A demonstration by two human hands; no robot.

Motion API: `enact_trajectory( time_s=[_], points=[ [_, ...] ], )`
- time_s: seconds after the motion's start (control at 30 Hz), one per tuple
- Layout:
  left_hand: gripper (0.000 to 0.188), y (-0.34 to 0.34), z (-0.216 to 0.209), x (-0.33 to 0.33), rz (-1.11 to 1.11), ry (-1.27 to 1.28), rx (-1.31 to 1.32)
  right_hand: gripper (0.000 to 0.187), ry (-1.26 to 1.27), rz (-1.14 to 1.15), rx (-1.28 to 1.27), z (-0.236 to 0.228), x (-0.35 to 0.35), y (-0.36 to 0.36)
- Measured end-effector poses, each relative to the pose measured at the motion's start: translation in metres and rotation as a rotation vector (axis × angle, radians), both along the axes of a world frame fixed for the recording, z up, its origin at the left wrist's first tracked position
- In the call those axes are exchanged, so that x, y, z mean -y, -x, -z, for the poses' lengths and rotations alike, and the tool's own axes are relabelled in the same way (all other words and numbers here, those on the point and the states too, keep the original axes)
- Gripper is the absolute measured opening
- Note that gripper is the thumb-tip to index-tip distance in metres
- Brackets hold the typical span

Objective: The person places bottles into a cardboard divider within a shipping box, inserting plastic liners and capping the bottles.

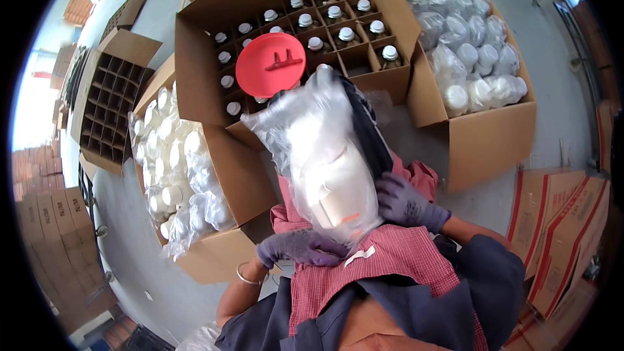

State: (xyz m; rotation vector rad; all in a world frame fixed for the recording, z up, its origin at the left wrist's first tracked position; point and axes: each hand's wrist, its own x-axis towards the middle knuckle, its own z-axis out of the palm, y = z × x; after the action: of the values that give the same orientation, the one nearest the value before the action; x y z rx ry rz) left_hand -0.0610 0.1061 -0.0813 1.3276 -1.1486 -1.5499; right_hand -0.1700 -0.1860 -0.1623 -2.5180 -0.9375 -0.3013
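Across my lap lies a clear plastic bag (338, 175) with white objects inside; glare and blur hide their exact shape. My left hand (302, 249), in a purple-grey glove, is closed at the bag's lower end, its fingertips partly hidden by the plastic. Against the bag's right side is my right hand (409, 201), gloved too, with its fingers bent onto the bag's edge. Beyond the bag stands an open carton (250, 133) of white-capped bottles in a cardboard divider. A red round dish (260, 68) holding a small dark red piece sits on the bottles.
To the left, an open carton (224, 253) contains bagged white containers. Another carton (491, 146) of bagged white containers stands at the right. Further left is a carton with a divider grid (114, 101). Folded cartons (552, 227) lean at the right, and stacked cartons (58, 247) stand far left.
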Motion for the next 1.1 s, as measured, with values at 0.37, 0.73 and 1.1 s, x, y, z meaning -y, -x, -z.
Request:
enact_trajectory(
  time_s=[0.37, 0.73, 1.1],
  points=[
    [0.025, -0.053, -0.047, 0.034, -0.584, -0.337, 0.699, 0.021, -0.091, -0.208, -0.435, -0.015, 0.047, 0.04],
    [0.032, -0.117, -0.03, -0.005, -0.657, -0.744, -0.009, 0.031, -1.36, 1.003, -0.373, 0.033, 0.302, -0.092],
    [0.043, -0.18, -0.022, 0.022, -1.154, -0.255, -0.541, 0.047, -0.139, 1.192, -0.441, 0.196, 0.399, -0.153]
  ],
)
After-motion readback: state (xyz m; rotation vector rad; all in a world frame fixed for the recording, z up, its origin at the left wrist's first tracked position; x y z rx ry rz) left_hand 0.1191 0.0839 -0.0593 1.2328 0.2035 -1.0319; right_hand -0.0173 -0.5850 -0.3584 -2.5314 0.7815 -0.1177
